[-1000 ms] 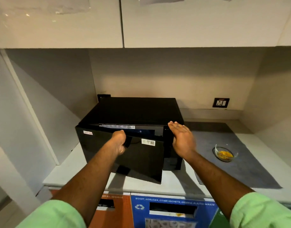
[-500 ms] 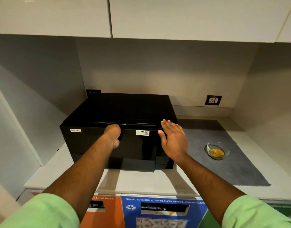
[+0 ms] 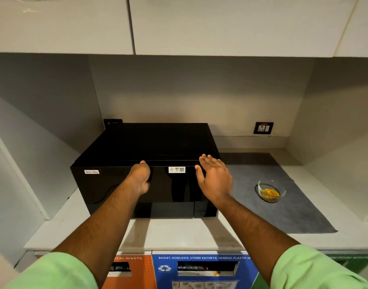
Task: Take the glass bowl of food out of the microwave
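- A pale counter (image 3: 179, 232) fills an alcove under white upper cabinets (image 3: 220, 24); a grey mat (image 3: 299, 213) covers its right part, and a wall socket (image 3: 263, 128) sits at centre right.
- At centre left, the black microwave (image 3: 149, 147), door closed, carries a "Non-Veg" sticker (image 3: 91, 172).
- The left hand (image 3: 139, 178) is curled against the door's top edge; whether it grips anything cannot be told.
- The right hand (image 3: 215, 176) hovers spread, holding nothing.
- Bins below read "WASTE" (image 3: 128, 258) and "BOOST, HORLICKS, OTHER SACHETS, GENERAL PLASTIC" (image 3: 202, 258).
- At the right, the clear glass bowl (image 3: 271, 191) of yellow food stands on the mat.
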`<control>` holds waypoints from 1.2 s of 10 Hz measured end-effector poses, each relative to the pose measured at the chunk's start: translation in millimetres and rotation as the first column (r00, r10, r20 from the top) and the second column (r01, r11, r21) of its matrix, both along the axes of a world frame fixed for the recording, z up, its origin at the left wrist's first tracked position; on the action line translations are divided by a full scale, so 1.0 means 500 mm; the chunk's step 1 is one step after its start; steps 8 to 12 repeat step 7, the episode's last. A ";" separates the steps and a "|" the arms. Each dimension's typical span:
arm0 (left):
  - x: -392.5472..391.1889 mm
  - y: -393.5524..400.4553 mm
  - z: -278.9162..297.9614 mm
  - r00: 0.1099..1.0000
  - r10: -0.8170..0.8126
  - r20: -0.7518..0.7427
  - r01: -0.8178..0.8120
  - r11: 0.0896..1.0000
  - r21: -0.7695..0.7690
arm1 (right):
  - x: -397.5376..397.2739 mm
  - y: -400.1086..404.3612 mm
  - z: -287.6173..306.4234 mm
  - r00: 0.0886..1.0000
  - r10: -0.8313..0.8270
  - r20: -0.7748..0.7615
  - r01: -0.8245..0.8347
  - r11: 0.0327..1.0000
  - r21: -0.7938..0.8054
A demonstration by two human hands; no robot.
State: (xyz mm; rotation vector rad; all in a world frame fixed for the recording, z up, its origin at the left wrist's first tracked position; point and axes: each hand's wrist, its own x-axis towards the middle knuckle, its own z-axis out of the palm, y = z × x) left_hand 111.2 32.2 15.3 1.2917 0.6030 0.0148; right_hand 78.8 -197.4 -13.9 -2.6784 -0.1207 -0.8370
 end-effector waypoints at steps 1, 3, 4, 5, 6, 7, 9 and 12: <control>-0.020 -0.001 -0.010 0.999 -0.024 -0.043 0.028 0.995 0.096 | -0.008 -0.001 0.004 0.998 0.020 -0.053 -0.023 0.999 -0.042; -0.109 -0.030 -0.025 0.967 -0.017 -0.254 0.136 0.877 0.460 | -0.041 -0.003 0.023 0.972 0.053 -0.228 -0.091 0.983 -0.160; -0.163 -0.039 -0.017 0.974 -0.128 -0.188 0.225 0.663 0.714 | -0.061 -0.008 0.052 0.920 0.110 -0.375 -0.170 0.977 -0.131; -0.182 -0.033 -0.011 0.974 -0.201 -0.102 0.188 0.473 0.861 | -0.084 -0.007 0.071 0.877 0.180 -0.445 -0.208 0.978 -0.014; -0.206 -0.026 0.012 0.954 -0.299 -0.002 0.082 0.257 0.963 | -0.119 0.008 0.084 0.887 0.196 -0.417 -0.192 0.980 0.051; -0.217 -0.023 0.037 0.925 -0.378 0.044 -0.011 0.089 0.996 | -0.135 0.014 0.093 0.919 0.169 -0.356 -0.182 0.983 -0.001; -0.217 -0.023 0.037 0.925 -0.378 0.044 -0.011 0.089 0.996 | -0.135 0.014 0.093 0.919 0.169 -0.356 -0.182 0.983 -0.001; -0.217 -0.023 0.037 0.925 -0.378 0.044 -0.011 0.089 0.996 | -0.135 0.014 0.093 0.919 0.169 -0.356 -0.182 0.983 -0.001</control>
